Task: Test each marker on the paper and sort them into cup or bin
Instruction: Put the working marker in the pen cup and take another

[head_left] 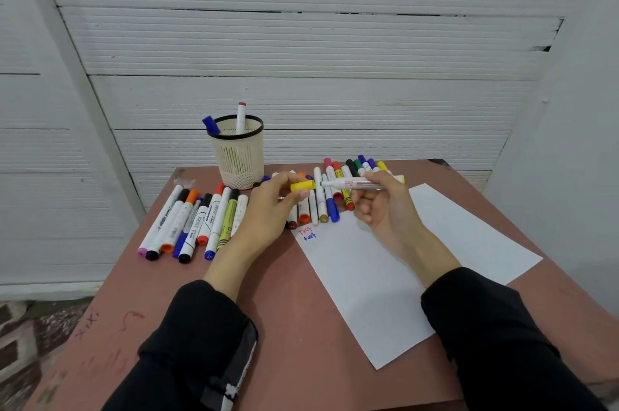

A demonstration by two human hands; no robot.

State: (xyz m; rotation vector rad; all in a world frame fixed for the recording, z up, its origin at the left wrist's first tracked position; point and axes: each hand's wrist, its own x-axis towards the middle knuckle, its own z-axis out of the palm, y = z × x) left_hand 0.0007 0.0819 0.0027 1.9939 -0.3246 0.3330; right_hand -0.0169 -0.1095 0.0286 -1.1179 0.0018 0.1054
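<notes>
My right hand (378, 199) grips the white-barrelled marker with a yellow end (360, 183), held level at centre frame, tip pointing left. My left hand (278, 199) pinches its short yellow plastic cap (302, 185), just clear of the tip. The step in hand, as I judge it, is uncapping before the test stroke.

Procedure: keep the cap in my left hand, turn the tip down, and draw a short line on the white paper sheet (418, 260), below the red and blue test words (307, 233) at its upper left corner. Use bare paper so a faint yellow line shows.

The cream mesh plastic cup with a black rim (238, 156), at upper centre, holds two markers. No bin is in view. A row of loose coloured markers (194, 223) lies at left on the reddish-brown bench (284, 327); a second group (338, 189) lies directly under my hands, close to the paper's top edge, so I keep my wrist clear of it.
</notes>
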